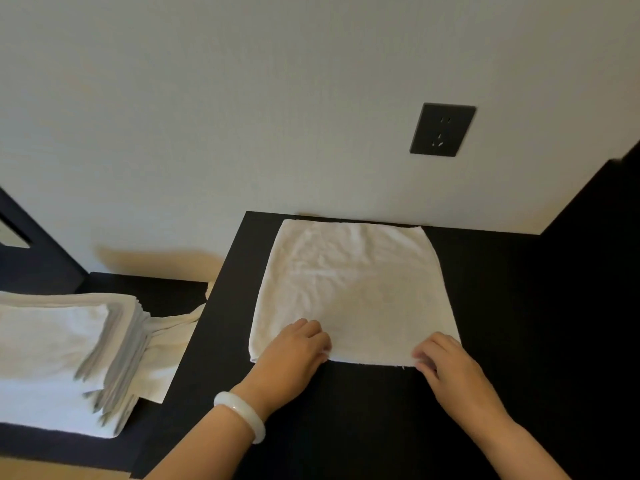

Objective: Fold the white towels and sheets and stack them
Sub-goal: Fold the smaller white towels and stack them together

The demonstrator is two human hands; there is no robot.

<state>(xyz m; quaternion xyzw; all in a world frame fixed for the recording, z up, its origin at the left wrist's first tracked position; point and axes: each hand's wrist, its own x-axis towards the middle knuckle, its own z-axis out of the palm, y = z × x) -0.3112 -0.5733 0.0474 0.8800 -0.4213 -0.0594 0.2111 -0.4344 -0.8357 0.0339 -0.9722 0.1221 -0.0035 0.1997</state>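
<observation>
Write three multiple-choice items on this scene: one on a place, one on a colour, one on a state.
1. Where does the stack of folded towels sit relative to the towel being handled?
A) to its left
B) to its right
C) on top of it

2. What colour is the wall socket?
A) white
B) dark grey
C) red

3. How does that towel lie?
A) crumpled in a heap
B) held up in the air
C) flat on the table

Answers:
1 A: the stack lies well to the left of it.
2 B: its plate is dark, near black.
3 C: it lies spread out, with the left hand and the right hand pinching its near edge.
</observation>
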